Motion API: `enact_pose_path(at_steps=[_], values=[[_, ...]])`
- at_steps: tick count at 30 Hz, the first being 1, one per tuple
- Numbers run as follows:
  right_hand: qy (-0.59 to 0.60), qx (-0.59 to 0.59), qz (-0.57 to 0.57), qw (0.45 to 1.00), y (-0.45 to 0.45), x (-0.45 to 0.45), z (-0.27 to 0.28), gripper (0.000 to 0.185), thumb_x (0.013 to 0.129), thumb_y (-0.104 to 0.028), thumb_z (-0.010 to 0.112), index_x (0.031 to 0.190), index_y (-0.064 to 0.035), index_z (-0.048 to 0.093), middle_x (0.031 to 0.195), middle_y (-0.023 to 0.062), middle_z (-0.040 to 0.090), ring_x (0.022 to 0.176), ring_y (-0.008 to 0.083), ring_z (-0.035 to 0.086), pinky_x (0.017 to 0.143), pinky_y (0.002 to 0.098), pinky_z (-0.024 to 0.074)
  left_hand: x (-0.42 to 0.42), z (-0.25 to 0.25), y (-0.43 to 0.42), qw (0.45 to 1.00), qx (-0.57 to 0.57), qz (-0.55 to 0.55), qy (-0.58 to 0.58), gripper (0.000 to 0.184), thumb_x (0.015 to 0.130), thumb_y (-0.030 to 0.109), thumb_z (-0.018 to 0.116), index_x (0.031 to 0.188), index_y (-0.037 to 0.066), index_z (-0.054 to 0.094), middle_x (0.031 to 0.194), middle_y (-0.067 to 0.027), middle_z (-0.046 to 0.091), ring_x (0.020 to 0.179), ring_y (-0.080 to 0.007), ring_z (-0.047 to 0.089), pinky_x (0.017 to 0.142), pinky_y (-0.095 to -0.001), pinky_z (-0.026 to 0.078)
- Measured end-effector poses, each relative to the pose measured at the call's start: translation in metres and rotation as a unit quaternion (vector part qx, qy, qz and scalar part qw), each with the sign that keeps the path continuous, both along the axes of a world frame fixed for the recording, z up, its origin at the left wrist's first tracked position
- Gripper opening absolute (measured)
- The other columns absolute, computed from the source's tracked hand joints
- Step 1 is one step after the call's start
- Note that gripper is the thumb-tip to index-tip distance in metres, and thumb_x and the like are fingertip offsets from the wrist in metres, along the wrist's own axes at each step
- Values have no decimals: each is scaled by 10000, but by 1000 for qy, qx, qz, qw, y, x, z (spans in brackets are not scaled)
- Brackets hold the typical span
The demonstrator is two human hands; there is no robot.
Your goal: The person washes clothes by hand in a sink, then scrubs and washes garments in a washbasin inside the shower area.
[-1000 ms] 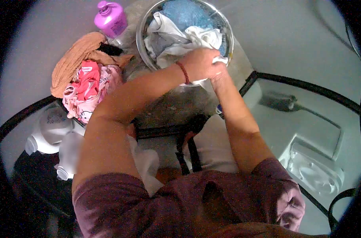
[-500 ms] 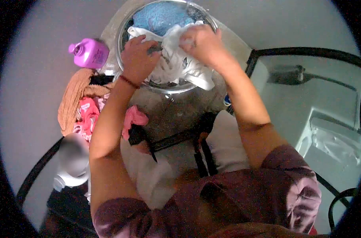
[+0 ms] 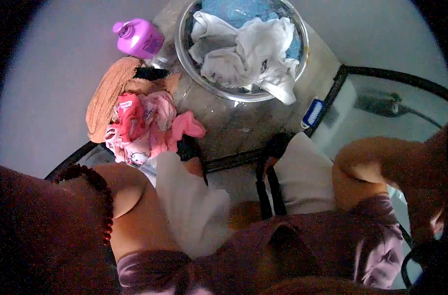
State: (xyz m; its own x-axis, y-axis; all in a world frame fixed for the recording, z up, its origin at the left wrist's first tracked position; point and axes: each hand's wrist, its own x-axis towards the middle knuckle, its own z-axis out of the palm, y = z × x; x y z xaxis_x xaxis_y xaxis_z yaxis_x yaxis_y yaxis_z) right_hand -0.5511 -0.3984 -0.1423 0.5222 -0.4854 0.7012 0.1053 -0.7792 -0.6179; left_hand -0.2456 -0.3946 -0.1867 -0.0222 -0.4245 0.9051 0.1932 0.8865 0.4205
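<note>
Cloth (image 3: 263,46), white and crumpled, lies in a round, silver-rimmed basin (image 3: 215,91) ahead of me, well apart from both my hands. Its longest fold slants toward me and slightly right, the end draped over the near rim. Across the view, my right hand (image 3: 429,172) seems the nearer, though depth is hard to judge. My left hand (image 3: 47,231), beyond a dark red beaded bracelet (image 3: 106,216), looms dark at the opposite edge, close to the lens. Fingers don't show, so I can't tell how far open either hand is or whether it holds anything.
</note>
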Motion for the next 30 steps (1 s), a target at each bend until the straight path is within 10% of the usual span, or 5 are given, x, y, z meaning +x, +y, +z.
enact_pose_path(at_steps=[25,26,27,29,30], values=[[-16,46,-36,998,-20,8,4,333,816,-331,545,1147,-295,534,906,-88,561,982,219,432,1022,599,-60,5,-8,-14,991,-104,73,49,348,787,85,523,1128,16,502,1167,-124,493,1070,-247,471,892,-344,398],[-124,114,-26,985,-12,11,1,297,685,-202,695,956,-290,613,713,-119,506,960,187,454,1042,550,-12,9,-6,-15,990,-104,80,54,349,790,89,523,1130,17,500,1168,-123,493,1070,-247,470,894,-346,397],[45,-74,-132,987,-10,10,4,488,867,-502,350,1273,-232,382,687,-58,326,726,137,347,995,664,40,9,-7,-15,989,-100,88,61,350,792,94,522,1133,18,498,1168,-123,493,1071,-247,470,895,-347,396],[0,-33,-162,986,-38,0,-7,589,684,-176,592,1221,-9,416,1130,233,495,1081,412,448,934,626,270,29,-2,-39,990,-78,91,69,352,798,103,520,1139,20,495,1169,-123,492,1072,-247,468,899,-349,393],[-15,22,-203,979,-64,27,-49,549,658,-114,578,1182,-14,449,1101,220,513,1053,400,472,927,577,317,31,-1,-49,992,-68,92,59,353,800,107,519,1142,21,493,1170,-123,492,1073,-247,468,901,-350,392]])
